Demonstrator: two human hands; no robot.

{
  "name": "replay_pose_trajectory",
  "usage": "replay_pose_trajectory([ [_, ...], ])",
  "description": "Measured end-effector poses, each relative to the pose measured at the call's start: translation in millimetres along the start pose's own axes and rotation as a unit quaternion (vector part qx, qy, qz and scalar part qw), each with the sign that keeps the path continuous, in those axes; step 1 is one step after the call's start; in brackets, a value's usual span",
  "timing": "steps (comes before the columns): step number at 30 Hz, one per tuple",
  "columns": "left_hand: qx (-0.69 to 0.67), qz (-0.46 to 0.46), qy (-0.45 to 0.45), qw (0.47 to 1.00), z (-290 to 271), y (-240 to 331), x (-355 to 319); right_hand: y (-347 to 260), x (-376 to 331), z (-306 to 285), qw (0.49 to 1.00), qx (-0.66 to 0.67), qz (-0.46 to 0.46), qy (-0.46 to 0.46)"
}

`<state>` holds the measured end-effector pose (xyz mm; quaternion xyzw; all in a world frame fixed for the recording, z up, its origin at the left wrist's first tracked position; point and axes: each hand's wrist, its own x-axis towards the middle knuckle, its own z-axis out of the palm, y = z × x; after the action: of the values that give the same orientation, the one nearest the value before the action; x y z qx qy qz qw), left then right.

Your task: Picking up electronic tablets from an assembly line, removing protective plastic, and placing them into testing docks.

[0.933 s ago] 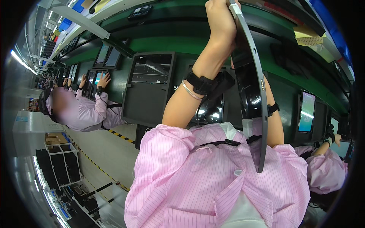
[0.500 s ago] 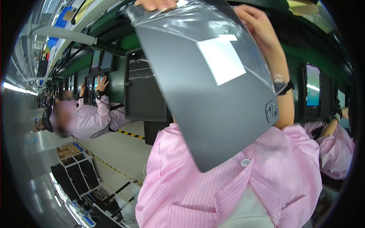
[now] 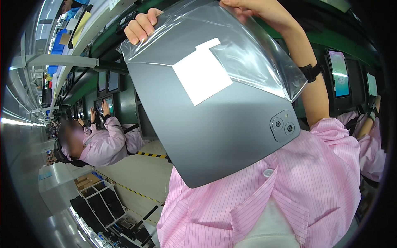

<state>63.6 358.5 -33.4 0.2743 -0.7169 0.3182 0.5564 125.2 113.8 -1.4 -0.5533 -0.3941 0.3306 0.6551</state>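
Note:
A dark grey tablet is held up tilted in front of me, its back with the two-lens camera block facing the view. Clear plastic film wraps its upper part, loose and wrinkled, one corner standing off the right edge. A white label with a small tab shows on the film. My left hand has its fingers curled over the tablet's upper left edge and film. At the upper right edge, my right hand grips the film-covered tablet, its thumb at the edge and some fingers seen through the film.
A co-worker in pink sits at the left by the green bench, hands at devices. Lit tablets stand in dark holders at the right, near another person's arm. A rack stands lower left on the floor.
The tablet has shifted left and turned, showing more of its camera block. My left hand has come further into view. The film's loose corner and label have moved with it.

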Motion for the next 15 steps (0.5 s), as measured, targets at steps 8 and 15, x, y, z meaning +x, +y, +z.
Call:
replay_pose_trajectory([
  [8, 0.007, -0.001, 0.004, 1.0, -1.3, 0.9, 3.4, -2.6, -0.2, 0.5, 1.0, -0.014, 0.003, 0.004],
  [15, 0.042, -0.116, 0.064, 0.99, 4.6, 13.6, 5.3, -30.3, -8.3, 0.7, 0.992, -0.085, -0.085, 0.046],
])
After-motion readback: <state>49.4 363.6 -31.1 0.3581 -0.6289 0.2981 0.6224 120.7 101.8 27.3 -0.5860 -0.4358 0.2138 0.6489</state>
